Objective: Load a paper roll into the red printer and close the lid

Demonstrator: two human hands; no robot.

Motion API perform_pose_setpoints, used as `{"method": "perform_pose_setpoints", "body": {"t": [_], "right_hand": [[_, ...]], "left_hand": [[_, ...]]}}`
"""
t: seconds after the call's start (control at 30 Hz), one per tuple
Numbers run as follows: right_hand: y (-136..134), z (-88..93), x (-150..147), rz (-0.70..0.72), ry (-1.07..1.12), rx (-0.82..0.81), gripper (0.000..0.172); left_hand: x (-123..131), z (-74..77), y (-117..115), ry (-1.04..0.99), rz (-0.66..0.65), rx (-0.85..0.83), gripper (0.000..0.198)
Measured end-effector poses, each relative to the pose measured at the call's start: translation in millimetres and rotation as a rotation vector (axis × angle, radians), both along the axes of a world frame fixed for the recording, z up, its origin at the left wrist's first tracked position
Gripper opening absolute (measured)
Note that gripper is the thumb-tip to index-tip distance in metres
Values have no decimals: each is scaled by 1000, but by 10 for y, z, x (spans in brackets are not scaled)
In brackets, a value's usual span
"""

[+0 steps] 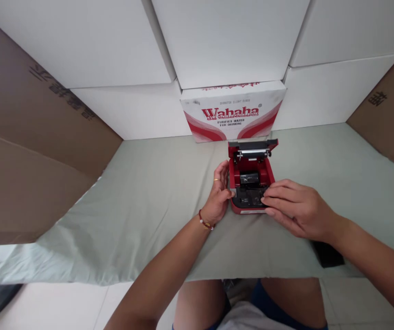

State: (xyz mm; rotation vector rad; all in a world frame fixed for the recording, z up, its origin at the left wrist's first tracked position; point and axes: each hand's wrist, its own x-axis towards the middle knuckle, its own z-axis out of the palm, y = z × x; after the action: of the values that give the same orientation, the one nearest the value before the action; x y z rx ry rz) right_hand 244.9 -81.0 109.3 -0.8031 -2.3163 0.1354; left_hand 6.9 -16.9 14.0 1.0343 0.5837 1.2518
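Observation:
A small red and black label printer [235, 210] sits on the cloth-covered table, its lid [253, 145] tipped up at the back. A metal-and-black roller runs across the raised lid. Inside the red bay lies a dark, shiny cylinder [249, 178]. My left hand [219, 197] grips the printer's left side, thumb on its top edge and fingers along the wall. The fingers of my right hand [295, 206] are bent together over the right front corner, on the black front part. Those fingers partly hide that corner, and whatever may be under their tips cannot be seen.
A white and red Wahaha water carton [233, 112] stands behind the printer, against stacked white boxes [231, 41]. Brown cardboard [39, 151] walls both sides. A flat black object [327, 254] lies under my right forearm, near the front edge of the green cloth [142, 201].

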Motion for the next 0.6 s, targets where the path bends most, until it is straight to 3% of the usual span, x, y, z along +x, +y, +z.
{"method": "perform_pose_setpoints", "body": {"t": [0.1,0.17,0.27,0.37,0.6], "right_hand": [[93,270,-22,-61,-60,-223,26],[216,430,-86,-204,-147,-360,32],[448,564,-263,-408,-500,-475,35],[648,561,-460,-483,-784,-478,33],[844,411,-644,-519,-879,-491,28]], "left_hand": [[2,-17,-9,-20,-4,0,79],[1,-14,-9,-56,16,-36,76],[3,-11,8,-81,67,-105,65],[12,-24,40,-78,118,-166,59],[26,-47,74,-59,138,-207,48]]}}
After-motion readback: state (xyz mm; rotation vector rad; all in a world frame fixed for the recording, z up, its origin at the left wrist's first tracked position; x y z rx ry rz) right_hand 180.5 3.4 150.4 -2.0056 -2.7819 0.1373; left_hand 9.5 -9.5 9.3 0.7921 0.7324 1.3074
